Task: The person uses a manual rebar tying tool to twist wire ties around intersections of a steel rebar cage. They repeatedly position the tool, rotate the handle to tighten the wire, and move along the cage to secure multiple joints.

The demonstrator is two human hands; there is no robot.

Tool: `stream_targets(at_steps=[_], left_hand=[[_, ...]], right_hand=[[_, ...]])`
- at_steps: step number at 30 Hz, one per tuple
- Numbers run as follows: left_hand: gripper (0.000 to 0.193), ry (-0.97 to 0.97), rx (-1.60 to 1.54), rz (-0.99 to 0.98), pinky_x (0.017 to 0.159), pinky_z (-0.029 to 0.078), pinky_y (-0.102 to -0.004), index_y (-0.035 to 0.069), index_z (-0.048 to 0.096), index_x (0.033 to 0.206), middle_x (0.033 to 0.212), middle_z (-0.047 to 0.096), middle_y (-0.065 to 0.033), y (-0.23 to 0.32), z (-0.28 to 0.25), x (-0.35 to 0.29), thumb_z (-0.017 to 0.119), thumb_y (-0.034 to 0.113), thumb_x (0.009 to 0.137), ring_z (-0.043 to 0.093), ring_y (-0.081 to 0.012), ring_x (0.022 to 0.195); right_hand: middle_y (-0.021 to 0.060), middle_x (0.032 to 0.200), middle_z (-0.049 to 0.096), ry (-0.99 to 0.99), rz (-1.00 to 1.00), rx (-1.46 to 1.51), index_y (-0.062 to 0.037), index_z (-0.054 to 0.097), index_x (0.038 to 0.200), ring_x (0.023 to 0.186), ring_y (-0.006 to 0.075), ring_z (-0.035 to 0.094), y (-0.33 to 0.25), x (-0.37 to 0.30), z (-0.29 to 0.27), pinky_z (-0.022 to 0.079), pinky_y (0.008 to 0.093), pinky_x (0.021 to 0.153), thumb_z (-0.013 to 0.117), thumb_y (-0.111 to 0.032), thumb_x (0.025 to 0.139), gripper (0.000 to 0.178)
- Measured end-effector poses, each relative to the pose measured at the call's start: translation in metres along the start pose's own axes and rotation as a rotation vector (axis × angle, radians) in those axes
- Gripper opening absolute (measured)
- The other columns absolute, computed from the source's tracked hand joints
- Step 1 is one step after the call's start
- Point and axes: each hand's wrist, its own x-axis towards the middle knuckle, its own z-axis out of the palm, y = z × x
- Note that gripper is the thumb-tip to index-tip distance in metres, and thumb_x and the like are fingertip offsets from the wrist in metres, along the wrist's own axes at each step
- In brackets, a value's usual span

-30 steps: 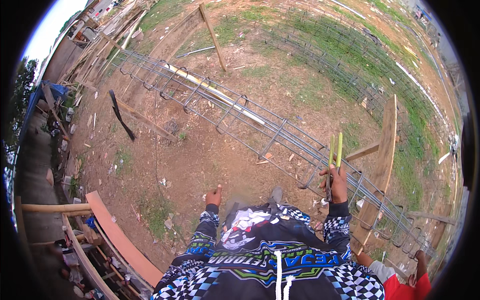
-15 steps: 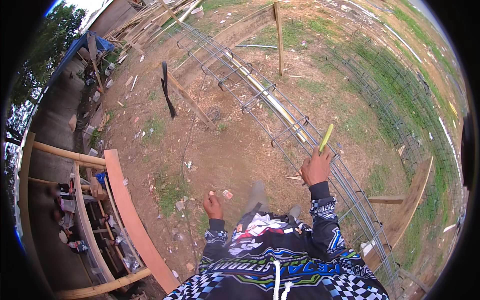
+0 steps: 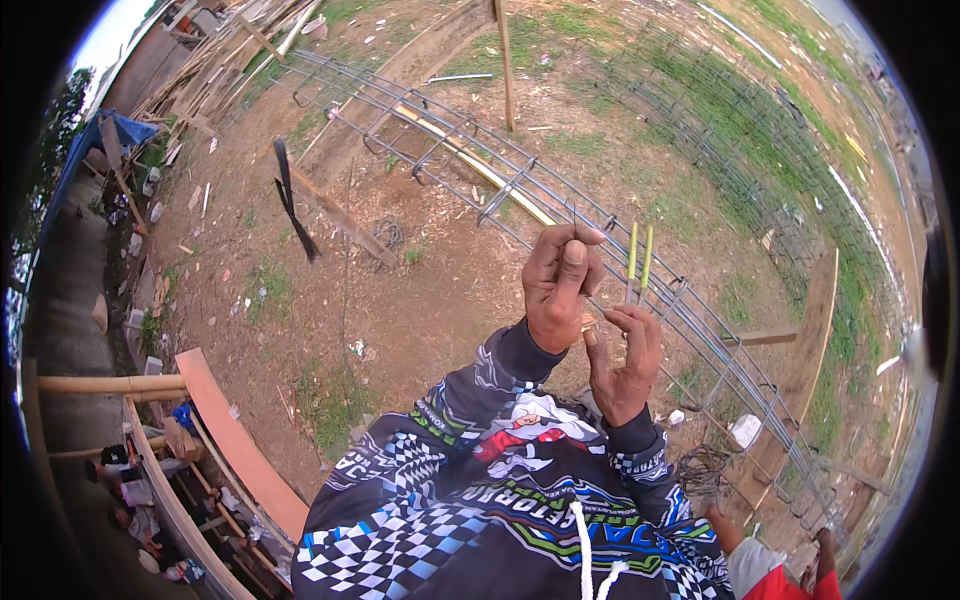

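Observation:
My left hand (image 3: 565,290) is closed in a pinch on a thin tie wire (image 3: 571,212), whose end pokes up past the fingers. Just to its right, my right hand (image 3: 628,365) has thumb and fingers bent toward each other beside the same wire; its fingertips are too small to read clearly. Pincers with yellow-green handles (image 3: 641,255) stand beyond the right fingers, handles up, against the rebar cage (image 3: 520,180). Whether the right hand touches them I cannot tell. The long cage of bars and stirrups runs from far left to near right, with a pale yellowish strip (image 3: 470,160) inside it.
Wooden boards (image 3: 800,370) prop the cage at right, and a post (image 3: 505,70) stands behind it. A co-worker in red (image 3: 790,585) is at the cage's near end. More rebar cages (image 3: 740,150) lie on grass. A plank and bamboo frame (image 3: 240,440) stands at left.
My left hand has risen from low at the left to the cage and now pinches wire. My right hand has come off the pincers' handles. A co-worker has come into view at lower right.

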Motion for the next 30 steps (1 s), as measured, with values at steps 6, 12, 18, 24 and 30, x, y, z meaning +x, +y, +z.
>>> stream_targets(at_steps=[6,12,18,24,30], left_hand=[[0.008,-1.121,0.1,0.169,0.06,0.046,-0.0359,0.003,0.061,0.095,0.071,0.056,-0.0062,-0.06,0.071,-0.052,0.058,0.009,0.091,0.056,-0.0254,0.062],[0.025,-1.37,0.057,0.112,0.083,0.048,-0.0414,0.004,0.063,0.099,0.101,0.06,-0.0123,-0.131,0.116,-0.078,0.06,0.003,0.074,0.06,-0.032,0.093],[0.02,-0.847,1.047,0.023,0.085,0.048,-0.0422,0.005,0.069,0.101,0.096,0.067,-0.0166,-0.257,0.111,0.006,0.065,0.016,0.084,0.062,-0.0351,0.1],[0.027,-1.094,1.326,-0.518,0.07,0.051,-0.0416,0.003,0.072,0.098,0.086,0.07,-0.0149,-0.351,0.099,0.046,0.061,0.025,0.088,0.065,-0.0346,0.073],[0.027,-1.091,1.093,-0.568,0.068,0.05,-0.0373,0.005,0.071,0.1,0.086,0.068,-0.0125,-0.37,0.108,0.056,0.065,0.025,0.084,0.063,-0.0314,0.074]], right_hand=[[0.0064,0.094,0.063,0.124,0.64,1.592,0.0022,0.051,0.133,0.08,0.0132,0.06,0.048,-0.047,-0.069,0.05,0.0278,0.072,0.055,-0.029,0.1,0.046],[0.0029,0.07,0.061,0.806,0.652,0.771,0.0013,0.054,0.128,0.04,0.0059,0.043,0.145,-0.104,-0.113,0.034,0.0196,0.036,0.054,-0.023,0.1,0.037],[0.0089,0.062,0.065,0.305,0.866,0.338,0.0031,0.061,0.096,0.04,0.0119,0.053,0.199,-0.118,-0.179,0.04,0.0279,0.037,0.054,-0.015,0.092,0.02],[0.0115,0.058,0.067,-0.055,0.996,0.18,0.0037,0.07,0.071,0.05,0.021,0.063,0.234,-0.072,-0.196,0.052,0.0363,0.055,0.055,-0.015,0.077,0.025],[0.0236,0.07,0.066,-0.128,0.954,-0.26,0.0055,0.069,0.083,0.072,0.0408,0.066,0.27,-0.059,-0.205,0.053,0.0465,0.071,0.058,-0.014,0.075,0.024]])
